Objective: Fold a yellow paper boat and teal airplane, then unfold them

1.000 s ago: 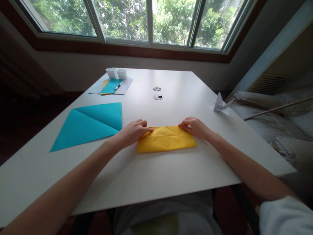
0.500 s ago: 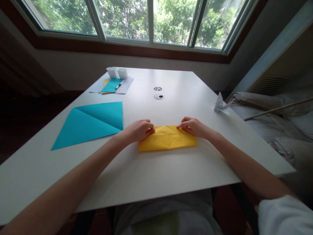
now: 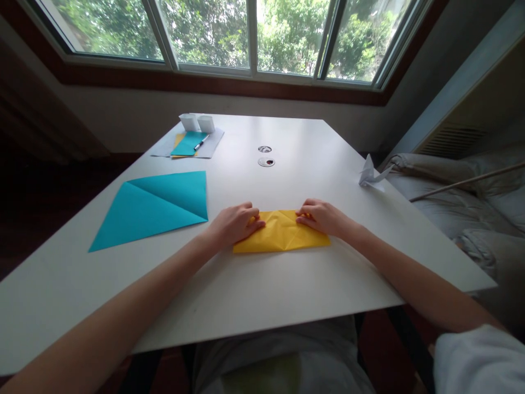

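Note:
A folded yellow paper lies flat on the white table in front of me, creased into triangles. My left hand grips its far left corner with the fingers curled over the edge. My right hand pinches its far right corner the same way. Both hands rest on the table at the paper's far edge.
A large blue folded paper lies to the left. At the far left are a grey sheet with blue paper and a pen and two white cups. A white paper crane sits at the right edge. Two round holes mark the table's middle.
Both hands have slid a little inward along the yellow paper's far edge, and the corners under the fingers are now lifted and drawn in.

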A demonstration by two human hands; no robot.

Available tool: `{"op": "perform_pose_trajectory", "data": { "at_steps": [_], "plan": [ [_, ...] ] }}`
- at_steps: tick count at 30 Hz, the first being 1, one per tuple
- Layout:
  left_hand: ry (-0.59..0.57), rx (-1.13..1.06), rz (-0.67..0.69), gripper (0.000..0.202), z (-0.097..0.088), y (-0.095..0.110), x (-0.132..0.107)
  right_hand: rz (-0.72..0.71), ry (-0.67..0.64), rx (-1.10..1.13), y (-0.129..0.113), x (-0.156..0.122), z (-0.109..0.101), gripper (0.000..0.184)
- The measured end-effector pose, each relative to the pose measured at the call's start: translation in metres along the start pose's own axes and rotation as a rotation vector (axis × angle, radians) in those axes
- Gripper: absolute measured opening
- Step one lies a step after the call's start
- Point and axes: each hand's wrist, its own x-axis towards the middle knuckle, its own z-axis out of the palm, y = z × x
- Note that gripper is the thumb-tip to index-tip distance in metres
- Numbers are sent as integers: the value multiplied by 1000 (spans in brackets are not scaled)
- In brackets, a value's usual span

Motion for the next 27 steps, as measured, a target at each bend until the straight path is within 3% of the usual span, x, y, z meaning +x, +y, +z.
{"op": "perform_pose_trajectory", "data": {
  "at_steps": [8, 14, 17, 27],
  "plan": [
    [-3, 87, 46, 47, -6, 2, -4, -41, -4, 8, 1, 0, -2, 23],
    [36, 139, 364, 32, -5, 3, 0, -37, -4, 30, 2, 1, -1, 22],
    [30, 138, 476, 35, -3, 4, 2, -36, -7, 45, 2, 1, -2, 22],
    [-14, -148, 539, 32, -3, 10, 9, -8, -28, 66, 0, 3, -7, 20]
  ]
}}
